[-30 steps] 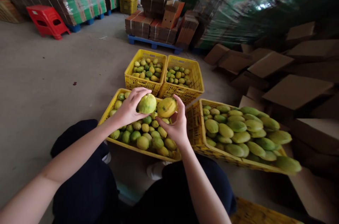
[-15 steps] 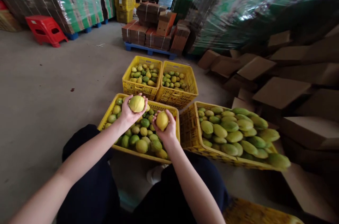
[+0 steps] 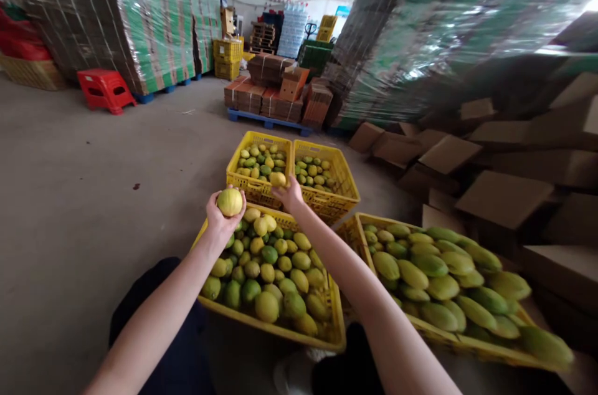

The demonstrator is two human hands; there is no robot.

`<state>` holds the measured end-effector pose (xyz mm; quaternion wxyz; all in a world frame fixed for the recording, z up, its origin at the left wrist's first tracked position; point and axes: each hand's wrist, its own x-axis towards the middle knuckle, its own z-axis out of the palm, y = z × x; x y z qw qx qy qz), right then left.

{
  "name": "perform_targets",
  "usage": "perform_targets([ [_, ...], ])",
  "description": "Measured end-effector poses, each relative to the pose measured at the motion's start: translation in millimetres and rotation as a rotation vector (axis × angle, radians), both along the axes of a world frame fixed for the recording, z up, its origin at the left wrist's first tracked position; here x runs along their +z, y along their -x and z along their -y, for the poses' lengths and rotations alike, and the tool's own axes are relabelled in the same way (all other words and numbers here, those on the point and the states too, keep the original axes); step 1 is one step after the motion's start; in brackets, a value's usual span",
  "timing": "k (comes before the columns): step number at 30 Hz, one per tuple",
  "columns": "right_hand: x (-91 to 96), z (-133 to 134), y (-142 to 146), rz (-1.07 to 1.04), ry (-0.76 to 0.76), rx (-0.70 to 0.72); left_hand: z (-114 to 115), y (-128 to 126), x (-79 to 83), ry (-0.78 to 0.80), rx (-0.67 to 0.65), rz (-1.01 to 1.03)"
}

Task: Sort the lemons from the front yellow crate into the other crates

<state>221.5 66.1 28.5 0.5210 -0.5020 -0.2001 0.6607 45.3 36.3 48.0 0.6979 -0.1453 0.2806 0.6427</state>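
Observation:
My left hand is closed round a ribbed, roundish yellow-green fruit, above the left edge of the front yellow crate. That crate is filled with round and oval green to yellow fruits. Stretched forward, my right hand is near the front of the back left crate. Its fingers are spread, with the thumb apart. A small yellow fruit is right at the fingertips, seen against that crate; whether it still touches them is unclear. Green and yellow fruits partly fill the back left crate.
Beside it stands the back right crate, partly filled. A crate of larger, long green-yellow fruits is at right. Cardboard boxes lie beyond it. Flattened cartons sit on a blue pallet; a red stool stands left.
My right hand has reached forward to the back left crate, and its fruit has shifted to the fingertips. My left hand still holds its fruit, now further left. The view has tipped up.

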Motion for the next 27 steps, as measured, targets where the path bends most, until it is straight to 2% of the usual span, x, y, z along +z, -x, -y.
perform_targets([
  [3, -2.2, -22.5, 4.8, 0.134, 0.018, 0.031, -2.9, 4.0, -2.1, 0.051, -0.004, 0.010],
  [6, -16.2, -24.0, 4.6, 0.261, 0.060, 0.066, -4.6, 7.1, -2.1, 0.051, -0.025, 0.013],
  [8, -28.3, -11.3, -2.2, 0.332, 0.099, 0.101, -4.0, 8.7, -0.4, 0.043, -0.032, 0.011],
  [11, -41.9, 21.7, -21.9, 0.390, 0.131, 0.151, -0.2, 8.4, 2.2, 0.020, -0.024, 0.003],
  [14, -44.7, 55.9, -44.6, 0.395, 0.100, 0.161, 5.0, 4.3, 0.6, 0.010, -0.043, -0.010],
  [16, -43.3, 73.4, -56.2, 0.349, 0.028, 0.132, 8.0, -0.2, -3.7, 0.014, -0.064, -0.039],
  [19, -43.0, 89.4, -66.9, 0.221, -0.074, 0.027, 12.7, -9.8, -15.2, 0.046, -0.124, -0.099],
  [21, -44.2, 93.2, -73.3, 0.156, -0.061, -0.022, 18.0, -18.6, -26.6, 0.080, -0.204, -0.137],
  [24, -44.1, 92.9, -89.9, 0.057, -0.027, -0.049, 30.6, -35.9, -50.4, 0.142, -0.379, -0.216],
  [27, -40.3, 93.8, -115.3, -0.043, 0.004, -0.147, 46.4, -56.1, -80.3, 0.244, -0.604, -0.244],
])
